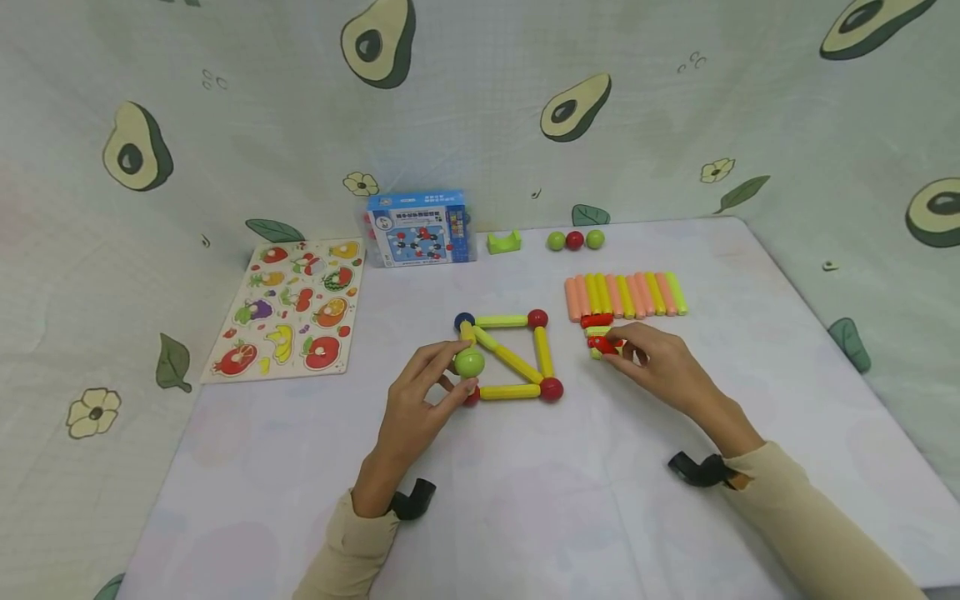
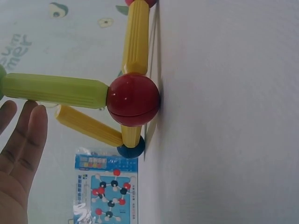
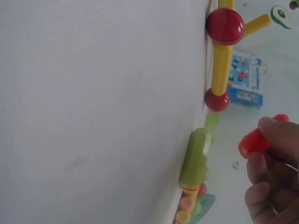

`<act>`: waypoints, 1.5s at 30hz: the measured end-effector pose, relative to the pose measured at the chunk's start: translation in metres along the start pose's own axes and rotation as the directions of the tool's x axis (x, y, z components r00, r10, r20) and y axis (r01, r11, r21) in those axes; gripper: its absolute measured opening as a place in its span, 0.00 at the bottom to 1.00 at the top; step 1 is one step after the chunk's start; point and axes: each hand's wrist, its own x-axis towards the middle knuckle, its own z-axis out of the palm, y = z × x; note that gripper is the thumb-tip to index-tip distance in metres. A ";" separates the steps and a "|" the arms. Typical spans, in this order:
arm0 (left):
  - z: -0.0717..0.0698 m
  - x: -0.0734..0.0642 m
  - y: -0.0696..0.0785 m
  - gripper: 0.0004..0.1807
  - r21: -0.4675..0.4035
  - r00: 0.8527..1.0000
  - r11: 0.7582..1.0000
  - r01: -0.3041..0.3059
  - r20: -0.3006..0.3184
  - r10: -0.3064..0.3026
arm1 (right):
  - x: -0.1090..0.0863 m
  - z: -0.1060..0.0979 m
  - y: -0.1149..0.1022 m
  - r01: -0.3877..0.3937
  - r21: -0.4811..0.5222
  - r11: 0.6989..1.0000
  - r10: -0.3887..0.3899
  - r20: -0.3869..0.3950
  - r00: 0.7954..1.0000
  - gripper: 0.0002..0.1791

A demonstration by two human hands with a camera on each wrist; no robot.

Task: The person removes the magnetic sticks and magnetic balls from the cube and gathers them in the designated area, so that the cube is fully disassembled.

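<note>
My left hand (image 1: pixel 412 408) pinches a green ball (image 1: pixel 469 362) between thumb and fingers, above the near left corner of a frame of rods and balls. In the left wrist view a light green rod (image 2: pixel 56 89) rises from the red ball (image 2: pixel 133 100) at that corner, with fingertips right beside it. Yellow rods (image 1: pixel 510 392) join red balls (image 1: pixel 551 389) and a dark blue ball (image 1: pixel 464 321) in the frame. A yellow rod (image 1: pixel 517 365) crosses its middle in the head view. My right hand (image 1: pixel 667 367) pinches a short red connector (image 3: pixel 254 142), raised over light green rods (image 3: pixel 194 158).
Pink, yellow and green rods (image 1: pixel 626 296) lie in a row behind the right hand, with another red piece (image 1: pixel 597 320). Farther back are loose balls (image 1: pixel 574 240), a green bracket (image 1: pixel 504 242) and a blue box (image 1: pixel 420 229). A fruit puzzle board (image 1: pixel 288 308) lies left.
</note>
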 end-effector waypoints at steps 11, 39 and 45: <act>-0.001 0.000 0.000 0.32 -0.002 1.000 1.000 0.000 0.000 0.000 | -0.009 0.002 0.008 -0.023 -0.068 0.997 0.029 0.086 0.996 0.20; -0.001 0.000 -0.001 0.33 0.016 1.000 1.000 -0.012 0.012 0.012 | -0.008 0.014 0.006 0.029 -0.130 0.991 -0.022 0.052 0.998 0.21; 0.000 -0.001 -0.002 0.32 0.016 1.000 1.000 -0.012 0.008 0.012 | 0.008 0.021 -0.016 0.095 0.043 0.995 -0.097 0.042 0.994 0.17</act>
